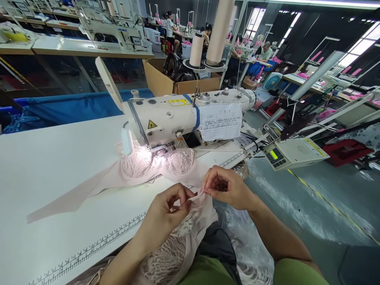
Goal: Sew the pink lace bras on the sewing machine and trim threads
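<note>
your left hand point(169, 206) and right hand point(227, 188) both pinch small pale strap piece point(196, 195) between fingertips; lace garment point(178, 241) bunched beneath grip, sewing machine point(178, 116) beyond it.

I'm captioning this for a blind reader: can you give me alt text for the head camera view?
Two bare hands, left hand and right hand, pinch a small pale strap between them over lace fabric in the lap. Ahead, a lace bra lies under a lit white sewing machine on a white table.
</note>
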Tool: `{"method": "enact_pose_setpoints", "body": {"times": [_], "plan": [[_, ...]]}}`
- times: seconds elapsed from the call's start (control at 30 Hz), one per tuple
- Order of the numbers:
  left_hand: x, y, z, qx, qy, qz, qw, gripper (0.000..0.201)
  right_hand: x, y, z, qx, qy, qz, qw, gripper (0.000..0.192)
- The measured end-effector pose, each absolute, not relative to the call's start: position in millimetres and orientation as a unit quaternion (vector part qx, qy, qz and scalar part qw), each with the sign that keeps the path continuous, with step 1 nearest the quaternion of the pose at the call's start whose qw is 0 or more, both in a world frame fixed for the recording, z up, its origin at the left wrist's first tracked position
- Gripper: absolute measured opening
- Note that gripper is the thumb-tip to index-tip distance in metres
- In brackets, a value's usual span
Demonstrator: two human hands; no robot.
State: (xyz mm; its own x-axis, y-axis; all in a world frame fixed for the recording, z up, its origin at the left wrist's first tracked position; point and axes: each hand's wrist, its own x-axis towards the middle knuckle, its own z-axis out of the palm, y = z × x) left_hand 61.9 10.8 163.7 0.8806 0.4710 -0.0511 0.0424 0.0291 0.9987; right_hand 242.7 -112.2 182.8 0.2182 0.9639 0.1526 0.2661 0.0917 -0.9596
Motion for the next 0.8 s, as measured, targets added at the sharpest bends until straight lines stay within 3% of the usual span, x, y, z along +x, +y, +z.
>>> {"method": "enact_pose_setpoints", "body": {"times": [0.07,0.27,0.4,0.6,0.8], "plan": [[65.8,10.3,167.7,0.704,0.181,0.156,0.669,0.010,237.7,-113.4,185.7,-0.599,-0.531,0.325,0.503,0.018],[73.9,3.9,169.3,0.760,0.213,0.132,0.599,0.024,228.0,-114.7,188.0,-0.622,-0.570,0.265,0.467,0.017],[72.5,4.7,162.3,0.693,0.246,0.105,0.669,0.031,235.5,-116.0,178.7,-0.651,-0.531,0.233,0.490,0.040],[72.4,8.0,160.3,0.640,0.249,0.103,0.720,0.033,241.1,-117.3,173.9,-0.645,-0.557,0.282,0.441,0.059],[72.0,8.2,161.7,0.635,0.236,0.117,0.726,0.028,230.9,-115.1,177.0,-0.599,-0.519,0.399,0.460,0.036]]}}
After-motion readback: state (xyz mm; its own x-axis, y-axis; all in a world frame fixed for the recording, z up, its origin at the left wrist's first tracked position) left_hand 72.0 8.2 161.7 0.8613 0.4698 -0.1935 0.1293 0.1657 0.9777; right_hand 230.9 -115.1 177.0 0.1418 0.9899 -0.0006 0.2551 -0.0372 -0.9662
